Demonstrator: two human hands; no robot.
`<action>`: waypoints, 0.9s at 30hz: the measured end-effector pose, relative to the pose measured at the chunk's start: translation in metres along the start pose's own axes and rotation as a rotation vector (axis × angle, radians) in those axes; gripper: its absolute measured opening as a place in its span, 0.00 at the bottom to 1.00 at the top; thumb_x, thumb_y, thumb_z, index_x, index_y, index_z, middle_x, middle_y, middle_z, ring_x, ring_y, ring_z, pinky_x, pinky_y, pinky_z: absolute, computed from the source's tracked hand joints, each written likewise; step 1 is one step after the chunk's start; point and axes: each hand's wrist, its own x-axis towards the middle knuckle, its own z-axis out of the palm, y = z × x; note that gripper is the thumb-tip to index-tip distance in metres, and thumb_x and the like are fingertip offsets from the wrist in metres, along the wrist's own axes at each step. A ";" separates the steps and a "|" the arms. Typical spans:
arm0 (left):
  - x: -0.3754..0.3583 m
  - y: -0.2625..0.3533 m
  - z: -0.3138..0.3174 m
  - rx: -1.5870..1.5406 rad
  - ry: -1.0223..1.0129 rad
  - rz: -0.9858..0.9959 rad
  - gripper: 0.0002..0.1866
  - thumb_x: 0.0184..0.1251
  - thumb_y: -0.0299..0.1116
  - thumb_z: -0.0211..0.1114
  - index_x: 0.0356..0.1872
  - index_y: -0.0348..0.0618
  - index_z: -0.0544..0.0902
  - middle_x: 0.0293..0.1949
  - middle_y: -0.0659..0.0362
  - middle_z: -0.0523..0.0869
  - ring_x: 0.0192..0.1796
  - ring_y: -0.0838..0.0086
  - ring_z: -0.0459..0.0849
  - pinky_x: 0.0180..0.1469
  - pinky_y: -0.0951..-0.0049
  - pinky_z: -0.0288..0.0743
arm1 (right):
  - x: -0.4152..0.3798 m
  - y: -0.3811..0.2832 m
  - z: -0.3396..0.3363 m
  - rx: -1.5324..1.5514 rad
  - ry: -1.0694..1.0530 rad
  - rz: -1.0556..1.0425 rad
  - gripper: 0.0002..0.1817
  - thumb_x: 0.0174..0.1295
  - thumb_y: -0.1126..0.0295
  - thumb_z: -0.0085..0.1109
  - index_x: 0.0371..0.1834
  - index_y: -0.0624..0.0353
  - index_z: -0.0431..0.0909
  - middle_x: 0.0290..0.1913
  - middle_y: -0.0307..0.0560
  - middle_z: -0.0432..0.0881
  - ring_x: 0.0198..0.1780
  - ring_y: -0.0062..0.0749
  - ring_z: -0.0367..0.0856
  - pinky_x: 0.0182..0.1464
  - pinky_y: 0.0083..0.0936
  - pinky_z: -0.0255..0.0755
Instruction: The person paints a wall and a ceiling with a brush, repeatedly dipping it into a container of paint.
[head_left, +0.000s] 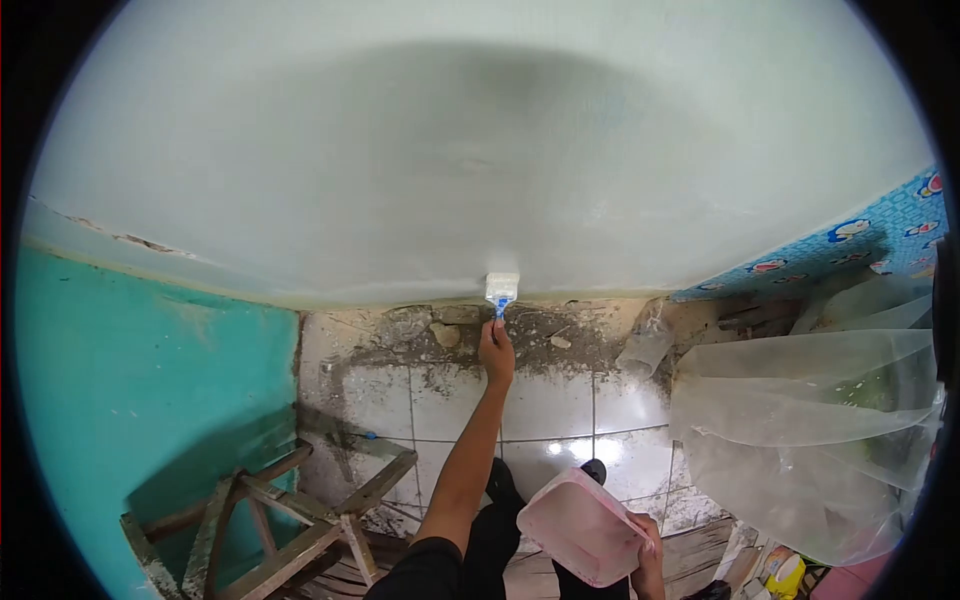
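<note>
My left hand (496,352) is stretched forward, its fingers closed around the handle of a paintbrush (501,288) with a blue-marked handle and a wide pale head. The brush head is against the lower part of the pale wall (480,200), close to its bottom edge. Down at the right, my right hand (650,556) grips the rim of a pinkish-white plastic tub (580,525). The tub is tilted, and pink stains show on its inside. It is held in front of my legs, apart from the brush.
A wooden trestle frame (290,530) stands at the lower left beside a teal wall (150,370). Rubble (446,334) and dirt lie along the wall's base on white tiles (455,400). Translucent plastic sheeting (800,400) drapes at the right, below blue cartoon-patterned wallpaper (850,235).
</note>
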 end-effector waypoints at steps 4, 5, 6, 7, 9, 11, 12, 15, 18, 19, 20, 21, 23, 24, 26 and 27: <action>-0.006 -0.070 0.030 0.201 -0.009 -0.174 0.22 0.79 0.47 0.55 0.44 0.33 0.81 0.30 0.54 0.83 0.32 0.59 0.81 0.37 0.62 0.73 | 0.006 0.011 -0.004 -0.006 0.041 -0.011 0.45 0.66 0.31 0.51 0.64 0.68 0.68 0.58 0.52 0.73 0.63 0.39 0.72 0.67 0.38 0.65; -0.005 -0.088 0.037 0.225 -0.019 -0.289 0.22 0.79 0.47 0.56 0.44 0.33 0.82 0.30 0.54 0.84 0.31 0.60 0.81 0.36 0.62 0.73 | 0.008 0.015 -0.002 0.016 0.054 -0.024 0.45 0.66 0.31 0.51 0.64 0.68 0.68 0.59 0.53 0.73 0.63 0.39 0.72 0.67 0.39 0.65; -0.003 -0.090 0.037 0.252 -0.028 -0.405 0.23 0.79 0.47 0.56 0.44 0.32 0.82 0.31 0.54 0.84 0.30 0.62 0.81 0.35 0.62 0.73 | 0.010 0.018 -0.001 0.039 0.065 -0.034 0.46 0.65 0.31 0.51 0.64 0.68 0.67 0.59 0.54 0.74 0.63 0.39 0.72 0.67 0.39 0.65; 0.002 -0.092 0.036 0.160 -0.058 -0.460 0.23 0.78 0.47 0.56 0.43 0.31 0.83 0.29 0.54 0.83 0.29 0.63 0.81 0.34 0.62 0.73 | 0.012 0.019 -0.001 0.024 0.064 -0.031 0.46 0.65 0.31 0.51 0.64 0.68 0.67 0.59 0.54 0.74 0.63 0.39 0.72 0.67 0.39 0.66; 0.019 -0.083 0.033 -0.022 -0.112 -0.566 0.24 0.78 0.47 0.56 0.42 0.30 0.84 0.27 0.55 0.83 0.26 0.66 0.80 0.32 0.64 0.72 | 0.016 0.015 -0.003 -0.003 0.058 -0.020 0.47 0.65 0.30 0.50 0.65 0.69 0.66 0.60 0.56 0.74 0.63 0.40 0.73 0.66 0.39 0.66; 0.033 -0.059 0.026 -0.049 -0.075 -0.480 0.23 0.77 0.45 0.57 0.42 0.30 0.85 0.24 0.58 0.81 0.24 0.70 0.78 0.29 0.66 0.70 | 0.017 0.007 0.003 0.021 0.078 -0.028 0.47 0.66 0.31 0.50 0.65 0.69 0.66 0.60 0.57 0.74 0.63 0.40 0.72 0.67 0.39 0.66; 0.036 -0.044 0.015 -0.055 -0.056 -0.437 0.22 0.77 0.44 0.58 0.42 0.30 0.85 0.22 0.59 0.79 0.23 0.72 0.76 0.28 0.66 0.69 | 0.015 0.001 0.008 0.036 0.086 -0.027 0.47 0.66 0.31 0.50 0.65 0.69 0.66 0.61 0.57 0.74 0.63 0.40 0.72 0.67 0.39 0.65; 0.029 0.028 -0.029 -0.197 -0.075 -0.379 0.20 0.77 0.41 0.58 0.41 0.29 0.86 0.19 0.64 0.75 0.23 0.80 0.72 0.26 0.72 0.63 | 0.013 -0.024 0.020 0.049 0.091 0.003 0.46 0.66 0.32 0.50 0.65 0.69 0.66 0.61 0.57 0.74 0.63 0.40 0.72 0.67 0.38 0.65; 0.014 0.137 -0.075 -0.366 -0.033 -0.314 0.18 0.79 0.38 0.57 0.42 0.29 0.85 0.21 0.68 0.73 0.24 0.85 0.68 0.26 0.77 0.59 | 0.010 -0.039 0.021 -0.038 0.063 -0.016 0.45 0.67 0.32 0.49 0.65 0.69 0.67 0.60 0.56 0.75 0.63 0.40 0.72 0.67 0.38 0.64; 0.009 0.163 -0.086 -0.395 -0.011 -0.265 0.18 0.79 0.38 0.57 0.43 0.29 0.85 0.21 0.68 0.73 0.25 0.86 0.67 0.26 0.78 0.58 | 0.009 -0.046 0.021 -0.039 0.050 -0.007 0.45 0.67 0.32 0.48 0.65 0.69 0.67 0.60 0.56 0.75 0.63 0.40 0.72 0.67 0.38 0.64; 0.005 0.185 -0.096 -0.422 0.008 -0.215 0.17 0.80 0.37 0.56 0.44 0.29 0.85 0.22 0.68 0.73 0.25 0.86 0.67 0.27 0.79 0.58 | 0.008 -0.051 0.023 -0.036 0.039 0.003 0.45 0.67 0.32 0.48 0.65 0.69 0.67 0.60 0.56 0.75 0.63 0.40 0.73 0.67 0.38 0.65; 0.002 0.202 -0.105 -0.448 0.025 -0.164 0.17 0.80 0.37 0.56 0.45 0.29 0.84 0.23 0.69 0.73 0.25 0.87 0.66 0.27 0.80 0.57 | 0.006 -0.056 0.025 -0.032 0.030 0.012 0.45 0.67 0.32 0.48 0.65 0.69 0.68 0.60 0.56 0.75 0.63 0.40 0.73 0.66 0.38 0.65; 0.003 0.227 -0.115 -0.449 0.044 -0.053 0.18 0.81 0.39 0.56 0.47 0.31 0.83 0.23 0.69 0.73 0.25 0.87 0.66 0.27 0.82 0.58 | 0.006 -0.064 0.028 -0.058 0.009 0.021 0.45 0.67 0.32 0.47 0.65 0.69 0.68 0.59 0.56 0.75 0.62 0.40 0.73 0.66 0.38 0.65; 0.002 0.232 -0.117 -0.448 0.054 -0.005 0.18 0.81 0.40 0.56 0.49 0.32 0.83 0.23 0.69 0.73 0.24 0.88 0.66 0.27 0.82 0.58 | 0.004 -0.068 0.028 -0.075 -0.001 0.032 0.45 0.67 0.32 0.47 0.65 0.69 0.67 0.59 0.56 0.75 0.62 0.40 0.73 0.66 0.38 0.65; 0.009 0.217 -0.106 -0.439 0.051 0.021 0.18 0.81 0.41 0.55 0.48 0.33 0.82 0.25 0.68 0.74 0.26 0.87 0.67 0.28 0.82 0.60 | 0.001 -0.071 0.032 -0.076 -0.002 0.029 0.45 0.67 0.32 0.47 0.65 0.69 0.68 0.59 0.56 0.75 0.61 0.40 0.73 0.66 0.38 0.66; 0.013 0.201 -0.098 -0.436 0.052 0.036 0.17 0.81 0.41 0.55 0.47 0.34 0.82 0.26 0.67 0.75 0.27 0.87 0.68 0.28 0.82 0.61 | 0.003 -0.071 0.032 -0.077 -0.005 0.025 0.45 0.67 0.32 0.47 0.65 0.69 0.68 0.59 0.56 0.75 0.61 0.40 0.74 0.65 0.38 0.66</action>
